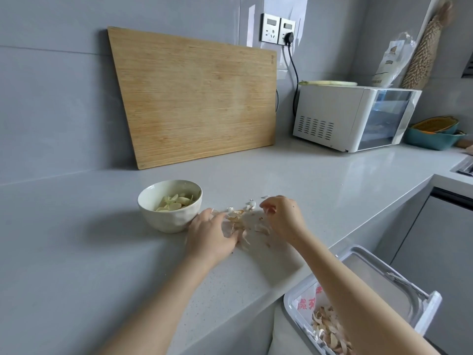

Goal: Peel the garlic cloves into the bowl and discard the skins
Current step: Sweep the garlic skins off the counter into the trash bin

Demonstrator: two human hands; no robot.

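Observation:
A white bowl point(163, 219) stands on the grey counter with several peeled garlic cloves point(176, 201) inside. Just right of it lies a scatter of papery garlic skins point(239, 216). My left hand point(210, 233) rests palm down on the counter, its fingers straight and touching the skins beside the bowl. My right hand point(282, 216) hovers over the right side of the scatter, with curled fingers pinching a small piece of skin. An open white bin point(363, 278) stands below the counter edge, with many skins in it.
A wooden cutting board point(194, 98) leans on the wall behind the bowl. A white microwave-like appliance point(353, 116) sits at the back right, with teal baskets point(432, 135) beyond it. The counter edge point(281, 280) runs diagonally above the bin.

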